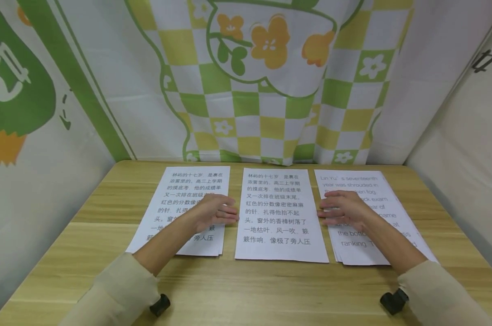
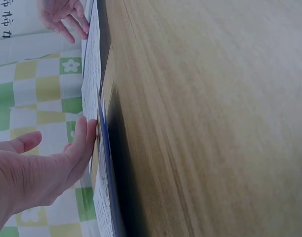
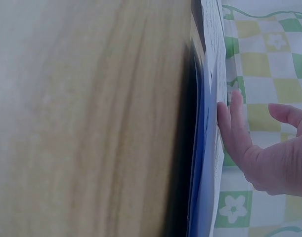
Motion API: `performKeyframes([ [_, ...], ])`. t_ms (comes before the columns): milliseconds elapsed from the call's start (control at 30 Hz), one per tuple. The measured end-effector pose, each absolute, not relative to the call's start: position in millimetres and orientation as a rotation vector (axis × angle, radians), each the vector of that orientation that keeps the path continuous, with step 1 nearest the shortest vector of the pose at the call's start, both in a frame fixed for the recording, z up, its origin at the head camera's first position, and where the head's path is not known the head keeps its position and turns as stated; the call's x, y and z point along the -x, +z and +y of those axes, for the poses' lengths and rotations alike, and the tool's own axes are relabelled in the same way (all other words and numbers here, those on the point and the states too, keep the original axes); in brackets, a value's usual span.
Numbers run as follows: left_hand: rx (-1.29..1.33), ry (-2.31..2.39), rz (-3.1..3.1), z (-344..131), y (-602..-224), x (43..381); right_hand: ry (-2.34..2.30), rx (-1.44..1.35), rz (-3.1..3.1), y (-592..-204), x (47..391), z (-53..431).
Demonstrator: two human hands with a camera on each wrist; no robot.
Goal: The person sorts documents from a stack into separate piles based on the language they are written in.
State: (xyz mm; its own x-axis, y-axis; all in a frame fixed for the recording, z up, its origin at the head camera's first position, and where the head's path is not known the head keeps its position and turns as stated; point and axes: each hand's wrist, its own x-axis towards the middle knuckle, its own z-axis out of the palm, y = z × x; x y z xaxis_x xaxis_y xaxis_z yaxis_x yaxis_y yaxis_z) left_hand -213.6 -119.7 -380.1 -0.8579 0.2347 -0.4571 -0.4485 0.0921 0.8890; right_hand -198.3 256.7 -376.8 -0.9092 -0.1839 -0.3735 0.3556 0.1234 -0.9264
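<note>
Three sets of white printed sheets lie side by side on the wooden table. The left paper stack [image 1: 193,181] and the middle sheet [image 1: 278,213] carry Chinese text; the right paper stack [image 1: 364,190] carries English text. My left hand [image 1: 215,212] is over the left stack's inner edge, fingers pointing toward the middle sheet. Mirroring it, my right hand [image 1: 345,209] is over the right stack's inner edge. Both wrist views show the left hand [image 2: 52,170] and right hand [image 3: 269,153] with fingers extended and nothing held; their lower fingertips are at paper level, contact unclear.
Bare wood of the table [image 1: 270,294] stretches in front of the papers. A checkered green and yellow curtain [image 1: 254,108] hangs behind the back edge, with pale fabric walls at both sides. Small black devices [image 1: 159,305] sit beneath the beige sleeves [image 1: 119,285].
</note>
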Motion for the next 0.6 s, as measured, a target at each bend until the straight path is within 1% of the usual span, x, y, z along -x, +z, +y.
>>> performKeyframes([
  [600, 0.298, 1.959, 1.786, -113.7, -387.9, 212.9, -1.797, -0.213, 2.065, -378.7, 200.5, 249.6],
])
